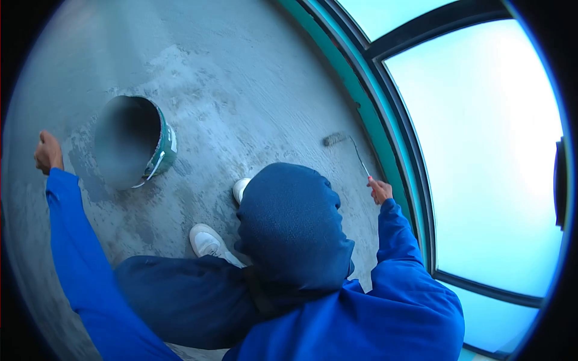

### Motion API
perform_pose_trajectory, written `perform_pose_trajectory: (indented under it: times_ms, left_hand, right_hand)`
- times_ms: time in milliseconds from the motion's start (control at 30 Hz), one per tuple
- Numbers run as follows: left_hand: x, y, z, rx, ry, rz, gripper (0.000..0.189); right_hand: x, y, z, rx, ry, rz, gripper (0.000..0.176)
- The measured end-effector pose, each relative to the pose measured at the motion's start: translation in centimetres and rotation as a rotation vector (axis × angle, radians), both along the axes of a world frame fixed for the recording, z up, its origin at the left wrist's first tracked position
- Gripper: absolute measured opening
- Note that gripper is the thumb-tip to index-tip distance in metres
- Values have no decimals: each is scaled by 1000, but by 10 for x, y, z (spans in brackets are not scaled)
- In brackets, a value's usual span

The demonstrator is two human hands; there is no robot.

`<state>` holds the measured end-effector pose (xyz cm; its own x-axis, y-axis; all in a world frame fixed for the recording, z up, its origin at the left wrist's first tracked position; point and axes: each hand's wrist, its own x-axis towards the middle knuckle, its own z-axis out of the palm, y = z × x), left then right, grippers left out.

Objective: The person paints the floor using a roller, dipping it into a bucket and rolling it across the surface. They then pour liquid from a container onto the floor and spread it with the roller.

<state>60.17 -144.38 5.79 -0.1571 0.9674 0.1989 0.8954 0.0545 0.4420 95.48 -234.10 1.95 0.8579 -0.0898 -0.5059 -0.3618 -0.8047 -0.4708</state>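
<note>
In my right hand (381, 191), fingers closed round its red handle, is a paint roller (359, 157). Its grey, fuzzy head (335, 139) is at the floor, a little way in from the green base of the window frame. A bent wire links head and handle. On the left, my left hand (49, 153) is curled into a fist, with nothing visible sticking out of it. Between that hand and my feet there is a green bucket (167, 147) with a pale handle, its mouth turned toward me. The bucket's inside is dark and blurred, so its contents cannot be made out.
Large bright window panes (475, 144) in dark frames rise along the right side, above a green sill (346, 75). The grey concrete floor (241, 78) has patchy, lighter marks. My bent knee (292, 222) and white shoes (208, 239) occupy the lower middle.
</note>
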Motion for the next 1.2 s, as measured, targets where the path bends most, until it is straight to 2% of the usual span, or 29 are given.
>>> perform_pose_trajectory:
  times_ms: [133, 300, 500, 700, 833, 933, 1000, 1033, 1200]
  left_hand:
    - [-60, -10, 19, 103, 158, 25, 58]
    - [-126, -21, 35, 153, 374, 166, 56]
    - [-131, -59, 67, 69, 342, 238, 56]
    - [-150, -68, 77, 50, 358, 260, 55]
    - [-167, -71, 77, 2, 362, 302, 56]
    - [-167, -75, 75, 45, 431, 322, 56]
    - [-171, -73, 73, 14, 394, 320, 57]
    - [-174, -69, 72, -3, 374, 316, 57]
    - [-193, -59, 54, 39, 440, 227, 58]
  right_hand:
    - [70, 86, -19, 47, -91, 121, 48]
    - [158, 199, -37, 68, -173, 260, 47]
    - [267, 334, -65, 123, -255, 428, 46]
    - [313, 463, -34, 280, -104, 320, 38]
    - [325, 518, -39, 348, -20, 266, 32]
    - [329, 525, -45, 277, -66, 311, 30]
    - [330, 508, -49, 164, -148, 433, 33]
    - [330, 495, -50, 103, -190, 491, 34]
    - [299, 386, -55, 122, -202, 551, 39]
